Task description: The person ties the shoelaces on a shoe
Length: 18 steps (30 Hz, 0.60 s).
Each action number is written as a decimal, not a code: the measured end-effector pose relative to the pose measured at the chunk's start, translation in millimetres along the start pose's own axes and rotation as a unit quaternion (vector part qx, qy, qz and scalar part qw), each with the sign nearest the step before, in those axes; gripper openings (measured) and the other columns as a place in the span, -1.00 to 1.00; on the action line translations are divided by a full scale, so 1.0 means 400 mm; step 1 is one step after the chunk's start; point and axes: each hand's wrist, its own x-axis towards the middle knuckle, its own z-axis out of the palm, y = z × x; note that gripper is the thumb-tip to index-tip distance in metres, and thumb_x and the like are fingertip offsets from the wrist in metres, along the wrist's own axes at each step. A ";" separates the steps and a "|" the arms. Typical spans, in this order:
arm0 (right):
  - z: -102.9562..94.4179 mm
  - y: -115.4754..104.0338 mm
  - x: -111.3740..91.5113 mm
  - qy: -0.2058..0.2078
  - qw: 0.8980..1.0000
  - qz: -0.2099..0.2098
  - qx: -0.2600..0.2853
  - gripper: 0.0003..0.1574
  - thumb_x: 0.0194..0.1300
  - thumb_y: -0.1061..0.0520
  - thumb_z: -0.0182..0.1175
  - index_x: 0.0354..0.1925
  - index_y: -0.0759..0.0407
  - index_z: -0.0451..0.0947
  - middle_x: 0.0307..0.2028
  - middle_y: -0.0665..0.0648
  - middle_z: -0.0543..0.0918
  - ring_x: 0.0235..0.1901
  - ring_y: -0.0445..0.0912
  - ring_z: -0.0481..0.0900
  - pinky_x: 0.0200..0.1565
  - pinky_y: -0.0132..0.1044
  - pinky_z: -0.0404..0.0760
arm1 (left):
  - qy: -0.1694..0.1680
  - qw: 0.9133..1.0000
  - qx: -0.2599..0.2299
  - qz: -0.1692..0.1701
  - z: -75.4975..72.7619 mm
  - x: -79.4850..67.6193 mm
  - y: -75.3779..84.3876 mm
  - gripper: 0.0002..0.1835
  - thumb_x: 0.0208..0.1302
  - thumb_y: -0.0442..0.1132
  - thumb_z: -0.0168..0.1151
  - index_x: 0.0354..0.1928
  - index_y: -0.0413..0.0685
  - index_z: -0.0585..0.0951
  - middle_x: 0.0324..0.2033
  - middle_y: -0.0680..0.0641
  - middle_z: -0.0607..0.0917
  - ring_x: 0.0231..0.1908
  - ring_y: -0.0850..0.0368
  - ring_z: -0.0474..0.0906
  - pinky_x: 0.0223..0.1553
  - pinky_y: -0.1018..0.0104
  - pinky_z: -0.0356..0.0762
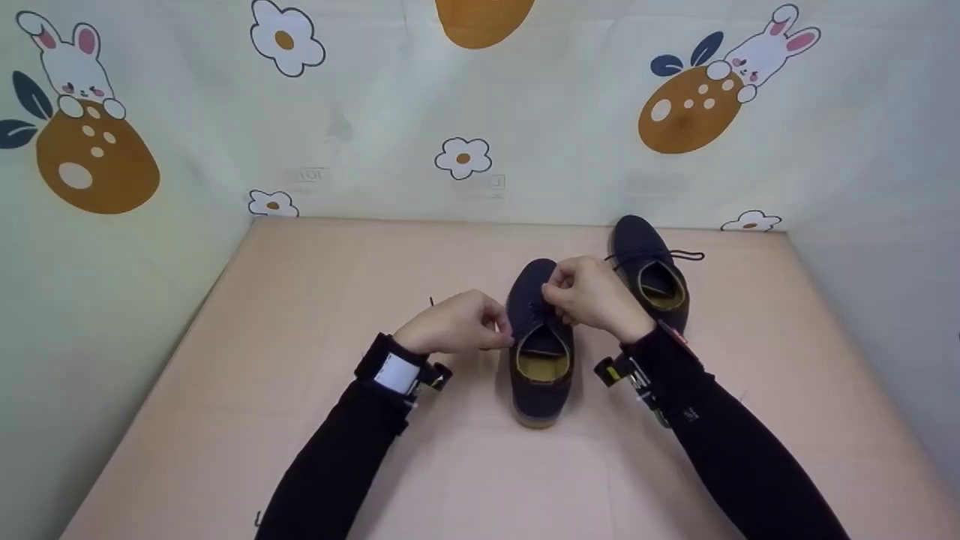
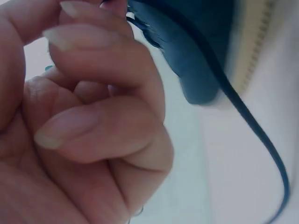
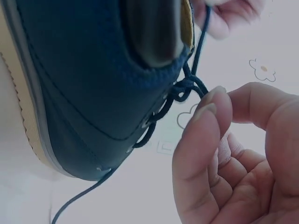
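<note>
A dark navy lace-up shoe (image 1: 541,401) with a yellow-tan lining stands on the table, toe pointing away from me. On its left side my left hand (image 1: 459,324) pinches a shoelace between thumb and index finger, other fingers curled. My right hand (image 1: 594,297) is over the laced front and pinches the lace close to a loose knot (image 3: 187,87), as the right wrist view shows. Between the two hands the lace runs taut from that knot. A free length of dark lace (image 2: 252,122) hangs in a curve in the left wrist view.
A matching shoe (image 1: 637,238) stands behind and to the right, partly covered by my right hand, with a lace loop (image 1: 688,256) sticking out to its right. The pale table (image 1: 337,270) meets a patterned curtain (image 1: 375,112) at the back. Both wrists carry small cameras.
</note>
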 end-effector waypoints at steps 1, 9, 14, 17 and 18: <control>-0.002 0.000 0.000 -0.003 1.000 0.002 0.003 -0.79 0.30 0.18 0.21 -0.49 0.20 0.56 -0.62 0.07 0.61 -0.67 -0.11 0.59 -0.58 -0.29 0.61 | -0.007 1.000 0.009 -0.003 -0.002 -0.010 -0.005 -0.94 0.21 -0.28 0.34 -0.41 -0.05 0.72 -0.57 0.14 0.60 -0.59 0.28 0.40 -0.51 0.40 0.35; -0.011 -0.009 -0.003 -0.016 1.000 0.009 0.005 -0.79 0.31 0.18 0.19 -0.46 0.22 0.55 -0.61 0.08 0.61 -0.66 -0.11 0.59 -0.59 -0.32 0.59 | -0.033 0.997 0.047 -0.055 -0.051 -0.110 -0.066 -0.93 0.20 -0.22 0.34 -0.43 0.03 0.70 -0.58 0.09 0.61 -0.57 0.22 0.45 -0.48 0.33 0.38; -0.012 -0.011 -0.004 -0.023 1.000 0.010 0.009 -0.80 0.31 0.18 0.18 -0.45 0.23 0.56 -0.61 0.08 0.61 -0.66 -0.11 0.58 -0.59 -0.33 0.57 | -0.005 0.997 0.017 -0.074 -0.085 -0.163 -0.099 -0.90 0.27 -0.23 0.29 -0.34 -0.08 0.72 -0.53 0.04 0.65 -0.53 0.14 0.49 -0.44 0.31 0.41; -0.014 -0.012 -0.004 -0.026 0.999 0.016 0.019 -0.81 0.31 0.18 0.17 -0.43 0.24 0.57 -0.58 0.10 0.61 -0.64 -0.10 0.59 -0.56 -0.32 0.60 | 0.045 0.995 -0.056 -0.063 -0.086 -0.164 -0.102 -0.87 0.34 -0.22 0.26 -0.28 -0.13 0.70 -0.48 0.00 0.68 -0.49 0.10 0.51 -0.43 0.32 0.43; -0.015 -0.013 -0.005 -0.026 0.999 0.017 0.021 -0.81 0.32 0.17 0.17 -0.42 0.24 0.58 -0.58 0.10 0.62 -0.63 -0.10 0.59 -0.56 -0.31 0.61 | 0.064 0.991 -0.095 -0.062 -0.082 -0.159 -0.099 -0.86 0.36 -0.21 0.26 -0.26 -0.14 0.69 -0.47 -0.03 0.70 -0.49 0.09 0.53 -0.43 0.33 0.44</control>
